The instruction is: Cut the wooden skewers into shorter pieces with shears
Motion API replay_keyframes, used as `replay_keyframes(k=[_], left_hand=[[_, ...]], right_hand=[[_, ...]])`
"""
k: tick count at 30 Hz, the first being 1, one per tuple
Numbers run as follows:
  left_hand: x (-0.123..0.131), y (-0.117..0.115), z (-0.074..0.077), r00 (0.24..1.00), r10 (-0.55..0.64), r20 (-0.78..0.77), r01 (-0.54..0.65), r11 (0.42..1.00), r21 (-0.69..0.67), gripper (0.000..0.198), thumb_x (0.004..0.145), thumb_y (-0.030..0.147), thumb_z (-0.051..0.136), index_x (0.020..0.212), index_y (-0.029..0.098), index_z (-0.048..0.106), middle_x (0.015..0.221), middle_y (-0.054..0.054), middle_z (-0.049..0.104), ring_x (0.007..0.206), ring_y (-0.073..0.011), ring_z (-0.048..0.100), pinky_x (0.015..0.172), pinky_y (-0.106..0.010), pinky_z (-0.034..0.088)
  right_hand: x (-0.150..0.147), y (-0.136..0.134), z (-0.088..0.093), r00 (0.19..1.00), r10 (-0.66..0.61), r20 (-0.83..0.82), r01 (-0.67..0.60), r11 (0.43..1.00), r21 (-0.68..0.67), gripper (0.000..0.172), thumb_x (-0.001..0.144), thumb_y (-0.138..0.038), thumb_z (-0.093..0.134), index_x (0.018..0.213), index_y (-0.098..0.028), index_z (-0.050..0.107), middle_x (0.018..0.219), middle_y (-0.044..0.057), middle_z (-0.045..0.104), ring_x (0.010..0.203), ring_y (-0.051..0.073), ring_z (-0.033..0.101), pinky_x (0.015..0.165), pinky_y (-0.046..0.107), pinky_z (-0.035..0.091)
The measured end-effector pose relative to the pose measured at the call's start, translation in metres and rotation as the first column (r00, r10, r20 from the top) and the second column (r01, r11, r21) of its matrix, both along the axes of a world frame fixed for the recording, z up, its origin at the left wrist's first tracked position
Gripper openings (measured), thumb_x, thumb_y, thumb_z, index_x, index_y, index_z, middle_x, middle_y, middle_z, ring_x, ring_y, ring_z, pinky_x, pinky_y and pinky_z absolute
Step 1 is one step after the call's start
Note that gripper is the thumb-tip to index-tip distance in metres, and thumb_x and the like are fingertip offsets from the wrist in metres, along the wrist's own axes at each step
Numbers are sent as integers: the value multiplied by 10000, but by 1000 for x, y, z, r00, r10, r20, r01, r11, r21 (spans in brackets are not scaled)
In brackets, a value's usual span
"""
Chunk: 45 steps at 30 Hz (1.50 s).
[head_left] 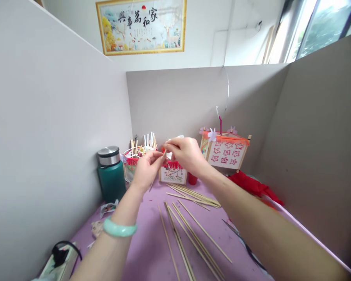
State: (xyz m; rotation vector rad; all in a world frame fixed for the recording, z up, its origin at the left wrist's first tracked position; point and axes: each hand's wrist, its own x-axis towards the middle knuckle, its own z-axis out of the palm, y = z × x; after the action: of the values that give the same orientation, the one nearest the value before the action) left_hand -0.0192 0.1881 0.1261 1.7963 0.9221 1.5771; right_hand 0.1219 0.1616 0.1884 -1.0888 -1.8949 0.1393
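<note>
- In the head view, your landmark is the dark teal metal flask with a steel lid (112,181), standing upright on the purple-covered worktop (146,242).
- To the right of the flask, your two hands are raised and close together over the worktop. Your left hand (148,168) pinches a thin tan wooden stick (164,153) between thumb and fingers; its visible end points steeply upward.
- Your right hand (188,153), farther right of the flask, has its thumb and fingers curled in at that upper end; whether they grip the stick or only touch it, you cannot tell from here.
- A slanting bundle of pale wooden sticks (206,198) lies right of the flask, its long axis running mostly sideways. It is below your hands, with your right hand the nearer one.
- A looser spread of long pale sticks (204,231) lies right of the flask and closer to you, between your forearms, long axes running roughly away from you.
- Far right of the flask are the white box lantern with red star outlines (226,156), a crumpled red cloth (253,184) and dark-handled scissors (236,232), the scissors being closer to you.
</note>
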Motion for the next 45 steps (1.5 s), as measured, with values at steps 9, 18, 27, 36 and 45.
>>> replay_keyframes(k=[9, 18, 27, 36, 45], left_hand=[[33, -92, -67, 864, 249, -437, -149, 957, 249, 110, 827, 252, 496, 810, 221, 600, 755, -13, 647, 670, -150, 583, 616, -268, 427], [49, -87, -120, 749, 320, -580, -84, 915, 396, 106, 839, 198, 460, 813, 213, 562, 738, -44, 617, 684, -173, 574, 603, -283, 405], [46, -88, -130, 722, 324, -611, -81, 917, 390, 114, 844, 195, 463, 782, 208, 559, 709, -38, 604, 677, -166, 552, 611, -276, 404], [45, -89, -129, 725, 312, -614, -58, 916, 397, 122, 855, 198, 465, 800, 195, 573, 725, -34, 602, 697, -160, 541, 626, -268, 393], [45, -88, -130, 647, 355, -675, -60, 906, 419, 154, 853, 165, 446, 795, 184, 587, 739, -39, 594, 729, -168, 539, 633, -273, 377]], right_hand=[[43, -73, -131, 661, 21, -750, -325, 909, -261, 251, 754, -358, 591, 864, -141, 653, 623, 10, 640, 411, 91, 527, 352, 186, 359], [48, -84, -190, 532, -132, -836, -340, 871, -354, 323, 670, -397, 657, 909, -186, 605, 705, 9, 656, 435, 109, 569, 344, 191, 377], [45, -82, -205, 517, -138, -845, -370, 854, -366, 261, 725, -354, 646, 883, -159, 575, 706, -3, 640, 428, 76, 544, 354, 161, 334], [48, -82, -211, 573, -119, -811, -333, 870, -363, 234, 756, -358, 622, 890, -171, 577, 732, -7, 628, 447, 79, 542, 361, 164, 332], [49, -78, -222, 594, -127, -795, -323, 867, -379, 265, 733, -377, 652, 876, -166, 583, 707, -2, 635, 441, 82, 538, 362, 167, 338]])
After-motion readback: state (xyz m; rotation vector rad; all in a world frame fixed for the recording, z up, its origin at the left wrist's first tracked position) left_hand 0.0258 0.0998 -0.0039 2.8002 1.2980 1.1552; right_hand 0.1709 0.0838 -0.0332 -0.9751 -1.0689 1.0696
